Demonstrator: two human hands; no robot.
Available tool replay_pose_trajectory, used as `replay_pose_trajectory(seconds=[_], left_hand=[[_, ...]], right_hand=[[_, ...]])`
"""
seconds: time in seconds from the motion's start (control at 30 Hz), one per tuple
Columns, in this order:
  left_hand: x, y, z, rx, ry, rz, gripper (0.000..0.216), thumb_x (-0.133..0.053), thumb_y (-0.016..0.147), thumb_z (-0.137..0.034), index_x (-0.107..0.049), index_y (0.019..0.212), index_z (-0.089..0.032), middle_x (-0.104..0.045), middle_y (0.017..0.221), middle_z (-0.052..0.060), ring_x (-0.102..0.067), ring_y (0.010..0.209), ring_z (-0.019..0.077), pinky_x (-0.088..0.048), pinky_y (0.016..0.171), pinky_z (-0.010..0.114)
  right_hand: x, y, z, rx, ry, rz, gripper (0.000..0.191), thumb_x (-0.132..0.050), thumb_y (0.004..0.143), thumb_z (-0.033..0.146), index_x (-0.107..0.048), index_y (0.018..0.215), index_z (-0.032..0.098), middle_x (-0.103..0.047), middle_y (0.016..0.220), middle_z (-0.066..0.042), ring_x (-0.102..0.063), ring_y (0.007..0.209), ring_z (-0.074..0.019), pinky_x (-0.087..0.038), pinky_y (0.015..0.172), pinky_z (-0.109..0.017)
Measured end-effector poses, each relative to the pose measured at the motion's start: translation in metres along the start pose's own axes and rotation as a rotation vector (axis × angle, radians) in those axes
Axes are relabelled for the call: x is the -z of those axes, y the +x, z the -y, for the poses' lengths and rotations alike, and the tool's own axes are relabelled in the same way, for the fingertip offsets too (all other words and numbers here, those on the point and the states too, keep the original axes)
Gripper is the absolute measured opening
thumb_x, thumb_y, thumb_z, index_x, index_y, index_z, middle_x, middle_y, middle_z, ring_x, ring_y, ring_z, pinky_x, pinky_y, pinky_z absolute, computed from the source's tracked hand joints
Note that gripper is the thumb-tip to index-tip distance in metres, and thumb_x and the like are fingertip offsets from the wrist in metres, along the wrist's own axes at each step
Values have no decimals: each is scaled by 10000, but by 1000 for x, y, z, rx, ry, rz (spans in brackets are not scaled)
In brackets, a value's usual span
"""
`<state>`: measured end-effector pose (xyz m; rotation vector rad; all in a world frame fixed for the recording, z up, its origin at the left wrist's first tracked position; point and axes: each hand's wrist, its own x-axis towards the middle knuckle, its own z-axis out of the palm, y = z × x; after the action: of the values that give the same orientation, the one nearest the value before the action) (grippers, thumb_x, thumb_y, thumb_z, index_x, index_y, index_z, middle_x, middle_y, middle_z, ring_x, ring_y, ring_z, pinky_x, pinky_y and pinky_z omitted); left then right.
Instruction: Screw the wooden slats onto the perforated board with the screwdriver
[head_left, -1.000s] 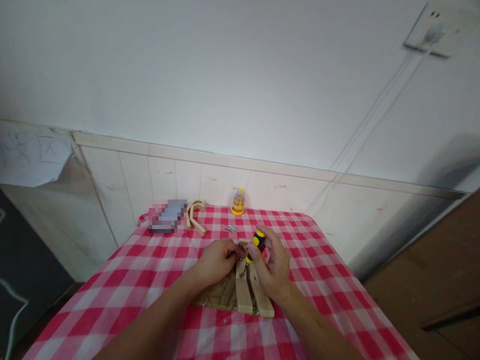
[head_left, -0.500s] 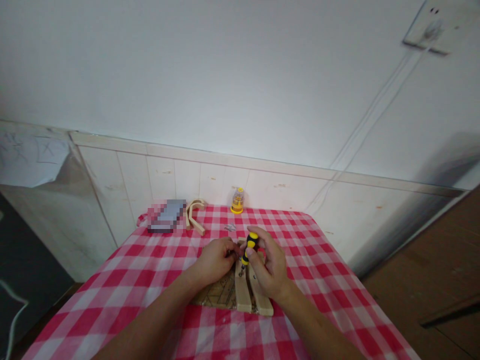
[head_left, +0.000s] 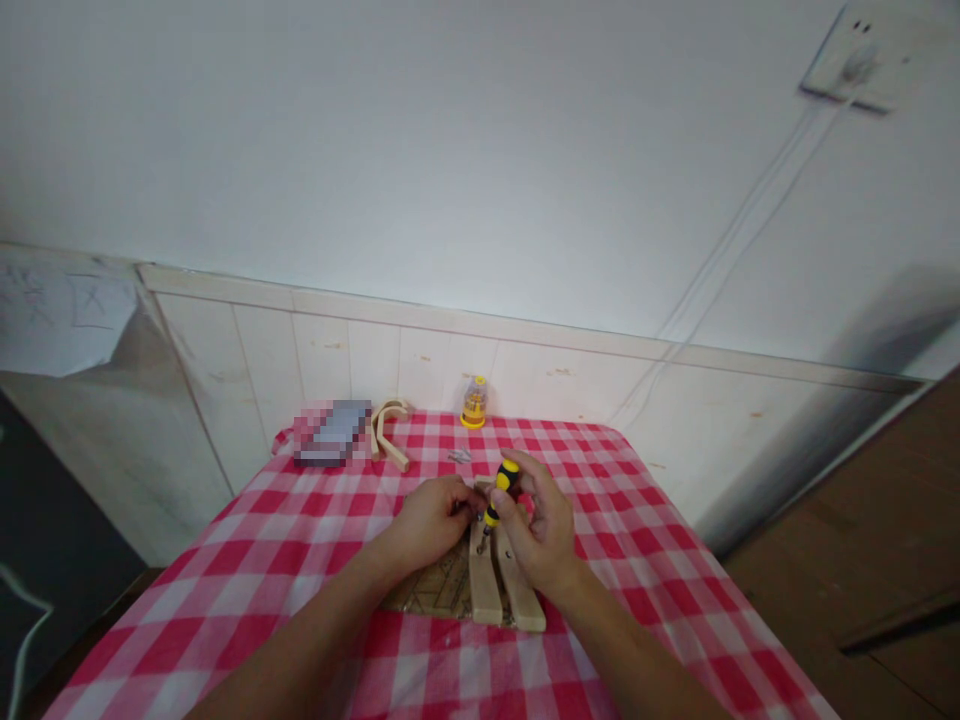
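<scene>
My right hand (head_left: 541,520) is closed around a yellow and black screwdriver (head_left: 506,477), tilted with its tip down at a small screw (head_left: 481,546) in a pale wooden strip (head_left: 486,590). A second wooden strip (head_left: 523,595) lies just to its right, partly under my right hand. My left hand (head_left: 439,515) has its fingers pinched at the far part of the left strip; what they grip, if anything, is hidden. Beneath the strips and my left hand is a brown patterned board (head_left: 435,590).
On the red and white checked tablecloth (head_left: 645,580), a clear bit container with a yellow base (head_left: 473,404) stands near the wall. Curved wooden pieces (head_left: 388,435) lie beside a blurred-out phone-like device (head_left: 335,432). Small metal parts (head_left: 460,456) lie beyond my hands.
The screwdriver handle has tipped slightly to the right and up, with my right fingers shifting on it. My left hand and the wooden strips look unmoved.
</scene>
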<state>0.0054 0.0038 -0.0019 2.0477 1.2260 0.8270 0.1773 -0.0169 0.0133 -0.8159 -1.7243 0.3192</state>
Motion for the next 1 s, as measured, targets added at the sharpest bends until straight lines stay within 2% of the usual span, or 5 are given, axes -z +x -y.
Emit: replay_pose_trajectory(seconds=[0.17, 0.4, 0.6, 0.77, 1.0], left_hand=[[-1, -1, 0, -33, -48, -27, 243, -514, 822, -164, -750, 878, -174, -750, 939, 68, -680, 895, 223, -500, 823, 323], [0, -2, -1, -41, -45, -37, 233, -514, 812, -163, -741, 861, -176, -750, 922, 66, -681, 879, 222, -512, 816, 323], [-1, -1, 0, -48, -23, -42, 220, -512, 803, -156, -729, 836, -175, -748, 914, 65, -682, 868, 221, -515, 797, 317], [-2, 0, 2, -40, -19, -37, 205, -509, 813, -167, -712, 789, -180, -738, 874, 56, -677, 824, 209, -512, 748, 296], [-2, 0, 1, -58, -21, -41, 212, -512, 819, -171, -723, 825, -189, -745, 895, 54, -680, 852, 213, -513, 789, 310]], right_hand=[[-3, 5, -4, -106, -35, -161, 389, -568, 953, 271, -501, 1335, 239, -704, 980, -72, -689, 829, -205, -575, 745, -356], [-4, 6, -8, -129, -10, -85, 388, -566, 960, 275, -520, 1343, 240, -690, 1098, -93, -690, 952, -224, -563, 836, -384], [-2, 7, -7, -104, 68, 32, 424, -514, 984, 266, -467, 1405, 276, -697, 1141, -91, -697, 975, -219, -567, 835, -379], [-1, 13, -5, -97, 124, 128, 396, -507, 983, 267, -491, 1378, 296, -705, 1148, -82, -702, 1000, -221, -565, 833, -366], [-2, 15, -4, -107, 63, 40, 379, -574, 927, 226, -557, 1301, 280, -719, 966, -27, -693, 841, -178, -549, 738, -291]])
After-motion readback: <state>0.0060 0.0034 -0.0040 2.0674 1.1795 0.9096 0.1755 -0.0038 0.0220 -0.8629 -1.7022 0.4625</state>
